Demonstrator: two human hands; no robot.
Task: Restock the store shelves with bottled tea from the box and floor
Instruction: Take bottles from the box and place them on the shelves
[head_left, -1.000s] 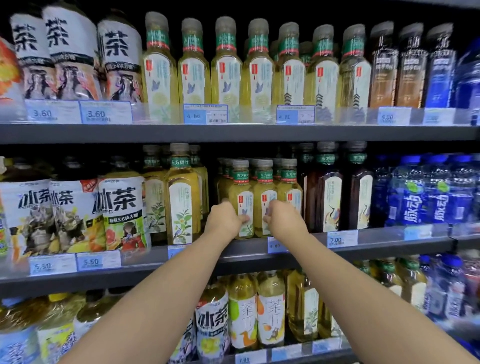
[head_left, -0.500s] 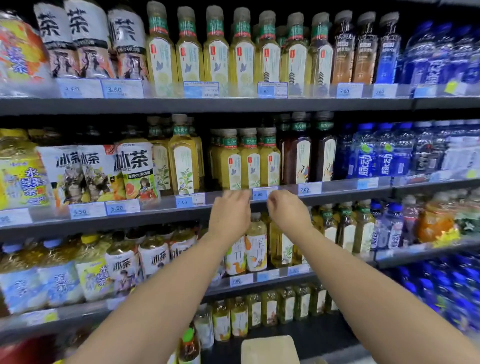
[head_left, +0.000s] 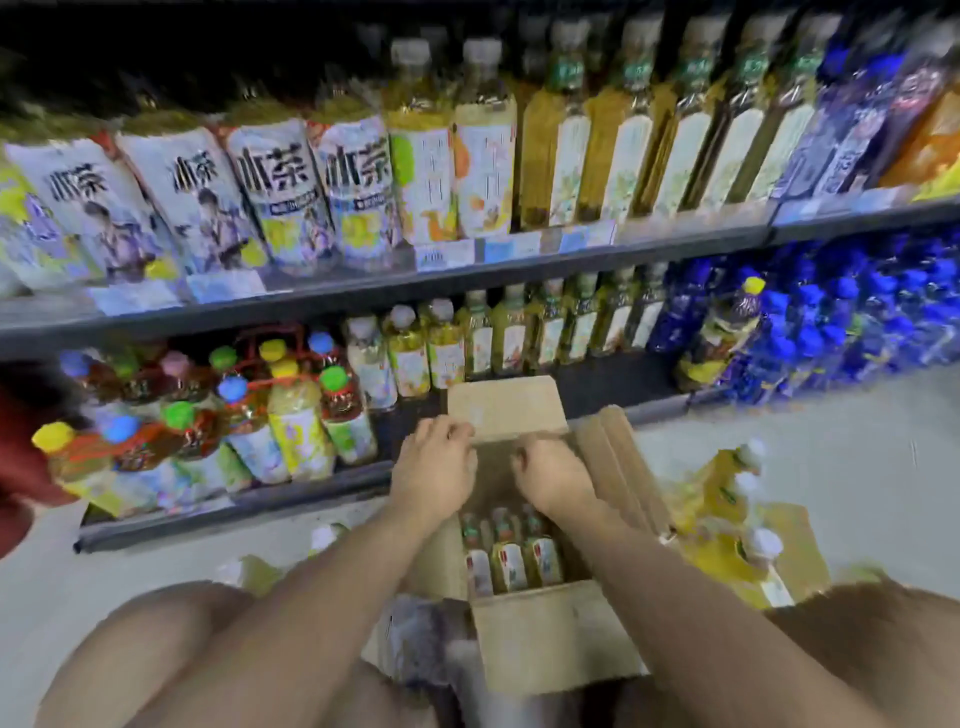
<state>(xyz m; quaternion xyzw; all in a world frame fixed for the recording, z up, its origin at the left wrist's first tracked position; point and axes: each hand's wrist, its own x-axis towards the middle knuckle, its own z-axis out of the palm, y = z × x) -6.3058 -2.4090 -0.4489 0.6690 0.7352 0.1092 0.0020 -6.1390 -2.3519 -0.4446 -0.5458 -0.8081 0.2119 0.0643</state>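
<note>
An open cardboard box (head_left: 550, 634) stands on the floor between my knees. Three yellow tea bottles (head_left: 509, 566) with green caps show upright inside it. My left hand (head_left: 434, 467) hovers over the box's far left side, fingertips at the raised far flap (head_left: 506, 408). My right hand (head_left: 553, 475) hangs over the middle of the box, fingers curled downward. Neither hand shows anything in it. A shrink-wrapped pack of yellow tea bottles (head_left: 722, 525) lies on the floor right of the box. The whole view is blurred.
The bottom shelf (head_left: 234, 501) carries big bottles with coloured caps (head_left: 296, 421) at the left, small tea bottles (head_left: 514, 332) in the middle and blue bottles (head_left: 831, 332) at the right. The shelf above (head_left: 363, 296) is full. A bottle (head_left: 322, 538) lies left of the box.
My view has dropped from the upper shelves to the floor. Both hands have left the shelf edge and come down over the open box.
</note>
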